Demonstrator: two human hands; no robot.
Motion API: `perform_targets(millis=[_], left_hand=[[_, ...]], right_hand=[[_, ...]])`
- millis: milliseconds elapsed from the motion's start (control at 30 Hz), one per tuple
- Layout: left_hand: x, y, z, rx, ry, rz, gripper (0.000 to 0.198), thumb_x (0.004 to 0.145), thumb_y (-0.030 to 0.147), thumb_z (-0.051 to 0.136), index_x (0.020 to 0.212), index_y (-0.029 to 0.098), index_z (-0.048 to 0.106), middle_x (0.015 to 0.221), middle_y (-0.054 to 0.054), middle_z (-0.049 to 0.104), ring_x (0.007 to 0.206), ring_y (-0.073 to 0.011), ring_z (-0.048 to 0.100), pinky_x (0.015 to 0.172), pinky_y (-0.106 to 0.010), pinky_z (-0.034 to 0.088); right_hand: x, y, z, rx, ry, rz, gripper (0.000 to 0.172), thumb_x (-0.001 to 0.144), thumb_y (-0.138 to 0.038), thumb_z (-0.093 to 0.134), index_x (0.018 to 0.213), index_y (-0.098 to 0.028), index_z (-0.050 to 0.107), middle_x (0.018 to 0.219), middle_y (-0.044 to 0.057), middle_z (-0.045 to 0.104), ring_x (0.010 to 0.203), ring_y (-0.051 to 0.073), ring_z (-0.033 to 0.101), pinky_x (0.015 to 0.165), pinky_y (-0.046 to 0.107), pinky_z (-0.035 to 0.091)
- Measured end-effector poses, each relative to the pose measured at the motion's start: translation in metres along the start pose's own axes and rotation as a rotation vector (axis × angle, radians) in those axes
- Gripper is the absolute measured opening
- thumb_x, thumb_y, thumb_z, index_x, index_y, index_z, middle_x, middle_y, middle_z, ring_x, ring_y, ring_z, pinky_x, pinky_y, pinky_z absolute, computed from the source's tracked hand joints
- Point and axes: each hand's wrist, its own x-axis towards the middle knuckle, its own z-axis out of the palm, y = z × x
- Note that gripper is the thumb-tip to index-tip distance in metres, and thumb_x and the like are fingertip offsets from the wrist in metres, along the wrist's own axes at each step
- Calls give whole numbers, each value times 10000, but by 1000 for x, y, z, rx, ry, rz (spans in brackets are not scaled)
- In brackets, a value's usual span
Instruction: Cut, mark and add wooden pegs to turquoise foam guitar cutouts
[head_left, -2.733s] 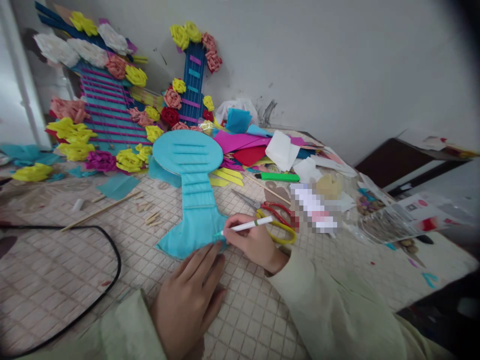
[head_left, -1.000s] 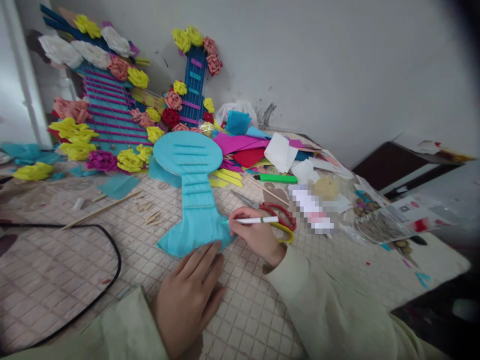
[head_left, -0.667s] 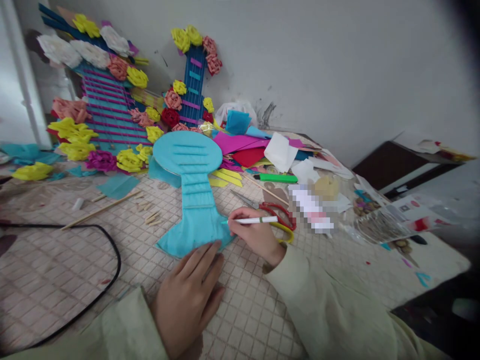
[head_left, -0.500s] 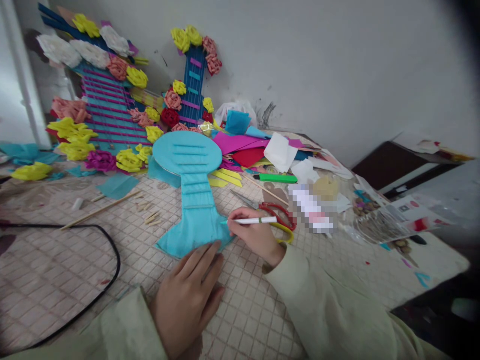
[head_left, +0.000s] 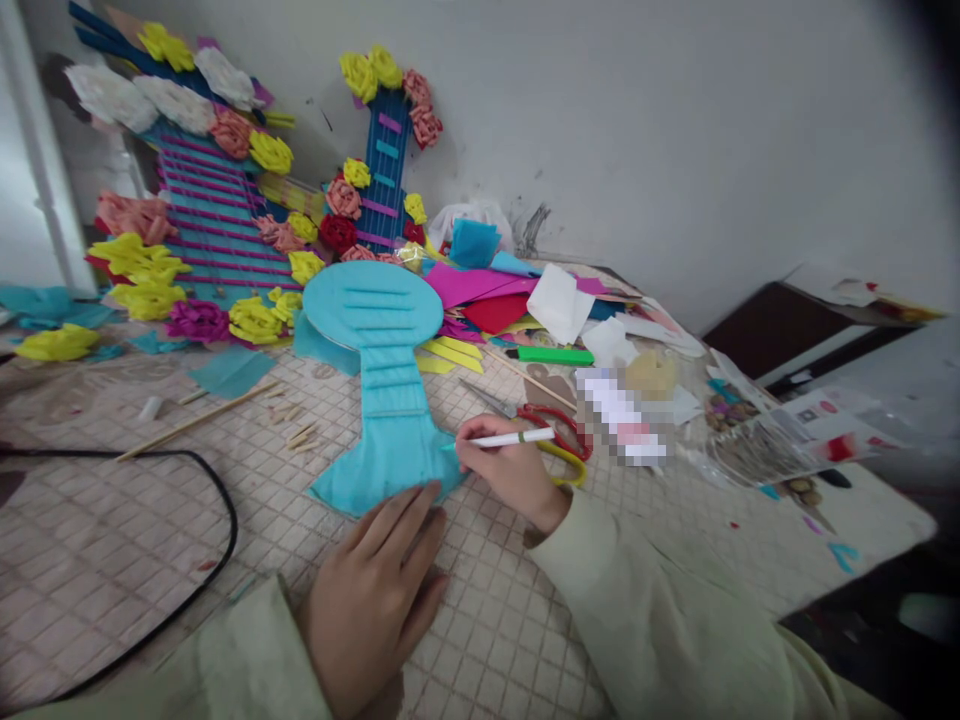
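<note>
A turquoise paper shape (head_left: 382, 400) with a round top, a ribbed stem and a flared base lies flat on the checked tablecloth (head_left: 112, 540). My left hand (head_left: 375, 595) rests flat with fingers stretched out, fingertips pressing the lower edge of the flared base. My right hand (head_left: 510, 475) is closed on a white pen (head_left: 510, 438), its tip touching the right edge of the base.
Red and yellow scissors (head_left: 551, 440) lie just behind my right hand, a green cutter (head_left: 555, 354) farther back. Flower-covered paper structures (head_left: 217, 220) lean on the wall. A black cable (head_left: 202, 560) loops at left. Coloured paper sheets (head_left: 495, 290) and clutter fill the right.
The pen tip has moved up along the right edge of the flared base since the earliest frame. In the last second hardly anything shifted. My left hand stays put.
</note>
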Motion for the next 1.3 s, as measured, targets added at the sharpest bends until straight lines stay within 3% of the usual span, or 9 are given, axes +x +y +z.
perform_targets(millis=[233, 400, 833, 1033, 1300], left_hand=[[-1, -1, 0, 1, 4, -6, 333, 829, 313, 419, 1112, 216, 563, 1280, -36, 503, 1129, -229, 472, 902, -401, 450], [-2, 0, 2, -5, -1, -12, 334, 834, 312, 403, 1110, 217, 566, 1286, -34, 499, 1135, -228, 467, 912, -406, 444], [3, 0, -5, 20, 14, 32, 321, 817, 296, 437, 1085, 188, 578, 1249, -58, 533, 1101, -222, 501, 874, -388, 477], [0, 0, 1, -3, 11, -14, 332, 835, 315, 405, 1109, 219, 567, 1284, -32, 502, 1131, -226, 472, 902, -408, 456], [0, 1, 0, -11, 11, -13, 334, 835, 316, 410, 1110, 213, 570, 1289, -34, 499, 1135, -224, 469, 915, -408, 443]], right_hand=[[0, -1, 0, 23, -6, 20, 27, 689, -174, 576, 670, -169, 594, 524, -23, 579, 466, 98, 511, 443, 197, 401], [0, -2, -3, 97, 64, 57, 33, 691, -197, 571, 675, -170, 581, 522, -22, 567, 484, 106, 512, 460, 206, 399], [1, -2, 0, -25, -15, -46, 48, 697, -178, 575, 655, -173, 597, 541, -20, 579, 508, 111, 528, 476, 211, 407], [0, 0, 1, 27, 24, 29, 31, 703, -175, 572, 681, -166, 592, 515, -23, 572, 468, 100, 514, 445, 198, 403], [1, -2, 0, 21, 20, 12, 34, 695, -158, 568, 666, -168, 582, 525, -24, 564, 480, 99, 507, 456, 201, 396]])
